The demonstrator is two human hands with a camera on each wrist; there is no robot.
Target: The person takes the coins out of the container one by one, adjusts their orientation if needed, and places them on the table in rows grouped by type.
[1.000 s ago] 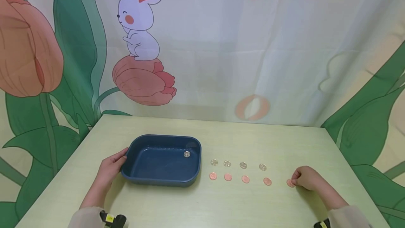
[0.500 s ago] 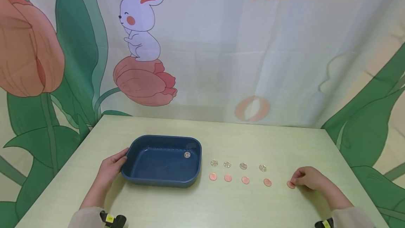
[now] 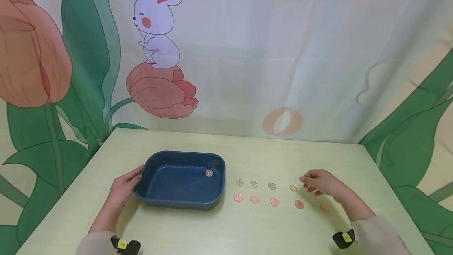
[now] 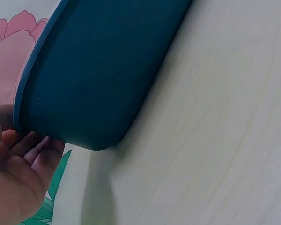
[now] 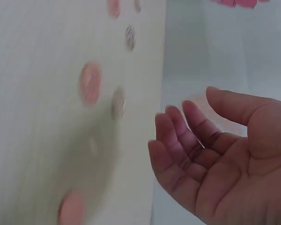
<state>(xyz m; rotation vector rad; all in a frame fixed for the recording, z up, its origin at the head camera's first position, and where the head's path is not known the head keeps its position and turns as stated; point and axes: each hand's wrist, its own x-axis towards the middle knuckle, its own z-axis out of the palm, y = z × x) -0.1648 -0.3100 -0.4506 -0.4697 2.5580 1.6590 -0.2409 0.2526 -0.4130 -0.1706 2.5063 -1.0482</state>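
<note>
My left hand (image 3: 122,186) holds the left end of a dark blue tray (image 3: 148,201), an oblong one with rounded corners. In the left wrist view the thumb lies at the tray's rim and curled fingers are against its end wall, partly hidden. One silver coin (image 3: 209,173) lies inside the tray. My right hand (image 3: 323,184) hovers just right of the last silver coin (image 3: 293,188) in the back row. Its fingers (image 5: 166,126) are loosely bent and hold nothing. Below the hand, a copper-coloured coin (image 3: 324,207) lies flat on the table.
Two rows of coins run rightward from the tray. Silver coins (image 3: 254,183) form the back row, copper-coloured coins (image 3: 255,199) the front one. A printed curtain (image 3: 230,70) hangs behind the pale table (image 3: 226,235).
My right hand has let go of the rightmost copper-coloured coin and moved up and left to the last silver coin. The left hand and tray stay where they were.
</note>
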